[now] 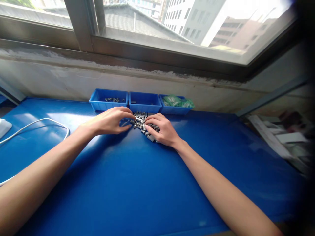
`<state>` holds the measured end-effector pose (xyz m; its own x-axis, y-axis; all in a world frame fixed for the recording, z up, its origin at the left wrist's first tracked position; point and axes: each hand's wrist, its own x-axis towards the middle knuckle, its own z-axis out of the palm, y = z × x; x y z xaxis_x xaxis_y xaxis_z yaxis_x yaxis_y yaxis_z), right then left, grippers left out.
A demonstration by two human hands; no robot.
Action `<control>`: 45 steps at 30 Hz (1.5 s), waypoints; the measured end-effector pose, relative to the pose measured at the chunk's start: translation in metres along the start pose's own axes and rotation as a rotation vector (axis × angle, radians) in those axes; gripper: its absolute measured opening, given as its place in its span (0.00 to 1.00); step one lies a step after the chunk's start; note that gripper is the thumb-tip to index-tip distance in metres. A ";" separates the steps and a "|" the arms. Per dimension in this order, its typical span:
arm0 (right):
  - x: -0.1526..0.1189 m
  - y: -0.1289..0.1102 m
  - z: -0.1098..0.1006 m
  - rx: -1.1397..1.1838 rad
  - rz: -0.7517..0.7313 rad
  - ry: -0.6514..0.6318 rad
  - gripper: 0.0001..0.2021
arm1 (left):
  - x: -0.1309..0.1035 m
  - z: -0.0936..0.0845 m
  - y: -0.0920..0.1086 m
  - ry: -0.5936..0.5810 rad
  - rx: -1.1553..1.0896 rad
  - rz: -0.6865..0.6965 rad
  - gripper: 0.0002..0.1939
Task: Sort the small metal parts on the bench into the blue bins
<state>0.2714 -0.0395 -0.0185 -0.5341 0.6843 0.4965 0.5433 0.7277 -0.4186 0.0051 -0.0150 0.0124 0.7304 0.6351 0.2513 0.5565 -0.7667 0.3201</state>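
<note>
A pile of small metal parts [140, 118], which look like bolts and short cylinders, lies on the blue table in front of the bins. At its left edge is my left hand [113, 120], thumb and fingers spread with a gap between them and nothing visibly held. My right hand [162, 129] rests over the pile's right side, covering some of it. Its thumb and index fingertip come close together on a small metal part [143, 127]. The individual pieces are too small to tell apart exactly.
Behind the pile stand three blue bins: the left bin [108, 105] holds several bolts, the middle bin [145, 108] a few small pieces, the right bin [176, 110] green plastic bags [175, 100]. A white cable [46, 119] curves across the blue table [137, 190] at left. A window is behind.
</note>
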 end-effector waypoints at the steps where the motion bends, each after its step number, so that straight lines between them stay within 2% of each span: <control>1: 0.000 0.000 0.000 -0.002 0.001 -0.003 0.07 | 0.000 0.001 0.000 -0.011 -0.003 0.010 0.17; 11: -0.001 0.001 0.001 0.001 -0.005 0.001 0.06 | 0.002 0.005 -0.006 -0.021 -0.019 0.004 0.11; 19: -0.001 0.003 0.001 -0.008 -0.001 -0.010 0.07 | 0.000 0.010 -0.013 0.004 0.004 0.012 0.16; 28: -0.001 0.002 0.002 -0.005 0.005 -0.001 0.06 | 0.003 0.013 -0.014 0.086 -0.023 -0.052 0.14; 34: -0.001 0.002 0.002 -0.014 -0.001 0.004 0.07 | 0.004 0.010 -0.012 0.087 -0.005 -0.043 0.13; 41: -0.001 0.003 0.002 -0.004 -0.017 0.016 0.06 | 0.003 0.012 -0.016 0.040 -0.002 -0.088 0.17; 45: -0.001 0.002 0.003 -0.004 -0.018 0.013 0.06 | 0.001 0.011 -0.017 0.052 0.020 -0.097 0.19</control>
<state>0.2713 -0.0385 -0.0216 -0.5353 0.6705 0.5137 0.5361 0.7397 -0.4068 0.0010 -0.0022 -0.0030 0.6518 0.7099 0.2670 0.6314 -0.7029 0.3274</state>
